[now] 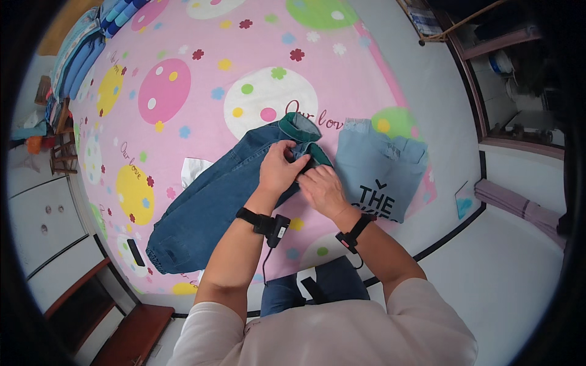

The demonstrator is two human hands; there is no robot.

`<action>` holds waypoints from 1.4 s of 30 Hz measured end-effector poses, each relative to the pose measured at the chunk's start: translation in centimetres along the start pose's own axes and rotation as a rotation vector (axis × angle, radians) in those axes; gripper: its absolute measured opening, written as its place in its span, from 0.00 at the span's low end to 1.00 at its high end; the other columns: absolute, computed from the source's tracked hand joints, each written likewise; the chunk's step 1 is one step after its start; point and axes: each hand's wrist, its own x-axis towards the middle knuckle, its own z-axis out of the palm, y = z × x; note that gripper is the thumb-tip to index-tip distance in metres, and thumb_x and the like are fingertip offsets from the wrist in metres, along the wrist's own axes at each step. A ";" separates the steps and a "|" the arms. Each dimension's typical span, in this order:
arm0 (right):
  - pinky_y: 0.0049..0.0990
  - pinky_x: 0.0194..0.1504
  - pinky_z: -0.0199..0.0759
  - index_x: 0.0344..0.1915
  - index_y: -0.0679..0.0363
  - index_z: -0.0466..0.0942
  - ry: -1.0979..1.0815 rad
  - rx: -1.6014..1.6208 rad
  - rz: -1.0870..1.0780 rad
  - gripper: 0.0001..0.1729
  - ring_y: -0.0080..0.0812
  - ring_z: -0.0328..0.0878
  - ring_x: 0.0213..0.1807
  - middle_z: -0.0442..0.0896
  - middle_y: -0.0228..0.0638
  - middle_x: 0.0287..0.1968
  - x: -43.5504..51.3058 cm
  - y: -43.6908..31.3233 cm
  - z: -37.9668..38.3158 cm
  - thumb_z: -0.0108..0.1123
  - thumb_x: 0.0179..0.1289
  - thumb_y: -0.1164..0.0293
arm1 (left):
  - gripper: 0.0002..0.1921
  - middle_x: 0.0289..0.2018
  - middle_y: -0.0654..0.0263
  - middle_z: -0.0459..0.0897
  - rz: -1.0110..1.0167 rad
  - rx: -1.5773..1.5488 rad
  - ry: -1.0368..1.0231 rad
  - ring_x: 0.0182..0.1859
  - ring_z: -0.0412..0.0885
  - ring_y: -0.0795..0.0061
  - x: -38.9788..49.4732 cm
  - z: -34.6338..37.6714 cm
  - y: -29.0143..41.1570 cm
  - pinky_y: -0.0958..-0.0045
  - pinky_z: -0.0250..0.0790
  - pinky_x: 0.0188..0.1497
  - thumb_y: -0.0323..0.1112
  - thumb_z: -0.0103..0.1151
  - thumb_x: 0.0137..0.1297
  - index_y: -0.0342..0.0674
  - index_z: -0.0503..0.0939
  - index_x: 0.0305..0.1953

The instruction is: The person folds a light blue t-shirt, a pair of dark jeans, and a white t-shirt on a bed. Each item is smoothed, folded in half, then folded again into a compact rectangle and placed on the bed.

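A pair of blue denim trousers (pixel 210 206) lies slantwise on the bed, legs laid together. Its elastic waist points to the lower left, and its two green-lined cuffs (pixel 300 130) are at the upper right. My left hand (pixel 280 168) grips the nearer cuff between thumb and fingers. On that cuff's lower edge, my right hand (pixel 323 188) has its fingertips bent around the fabric; part of the grip is hidden. Just right of my hands lies a folded light-blue top (pixel 380 169) with lace trim and dark lettering.
A pink patterned sheet (pixel 256 41) covers the bed. White cloth (pixel 194 170) shows beneath the trousers, and a black strip (pixel 135 252) lies near the left edge. Folded blue bedding (pixel 84 59) is piled at the upper left. A wooden stool (pixel 63 153) stands beyond the left side.
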 end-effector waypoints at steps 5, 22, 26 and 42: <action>0.38 0.55 0.68 0.47 0.56 0.80 0.178 0.145 0.396 0.19 0.44 0.76 0.48 0.78 0.37 0.45 -1.5 0.6 0.0 0.69 0.53 0.73 | 0.10 0.32 0.60 0.84 -0.024 0.023 -0.004 0.33 0.83 0.66 -0.1 -1.1 -1.1 0.67 0.75 0.40 0.38 0.62 0.67 0.36 0.83 0.40; 0.37 0.42 0.72 0.42 0.59 0.77 0.243 0.312 0.985 0.12 0.45 0.78 0.40 0.77 0.40 0.40 -3.5 2.8 3.1 0.67 0.62 0.68 | 0.04 0.36 0.66 0.78 -0.077 -0.242 0.089 0.35 0.78 0.77 -1.6 -2.7 0.2 0.73 0.72 0.36 0.28 0.57 0.68 0.35 0.76 0.41; 0.29 0.37 0.70 0.39 0.62 0.78 0.237 0.315 0.798 0.10 0.34 0.76 0.33 0.75 0.36 0.36 -2.5 1.1 3.0 0.68 0.61 0.73 | 0.18 0.39 0.64 0.76 0.227 0.058 0.098 0.33 0.77 0.71 -2.5 -1.9 2.2 0.69 0.73 0.38 0.34 0.71 0.59 0.37 0.75 0.46; 0.25 0.39 0.77 0.47 0.57 0.76 0.421 1.160 1.219 0.07 0.26 0.81 0.39 0.81 0.30 0.44 -2.6 0.7 2.9 0.59 0.70 0.76 | 0.07 0.32 0.65 0.80 -0.517 -1.103 0.244 0.31 0.82 0.74 -4.0 -1.9 -0.8 0.75 0.82 0.40 0.21 0.59 0.67 0.41 0.72 0.35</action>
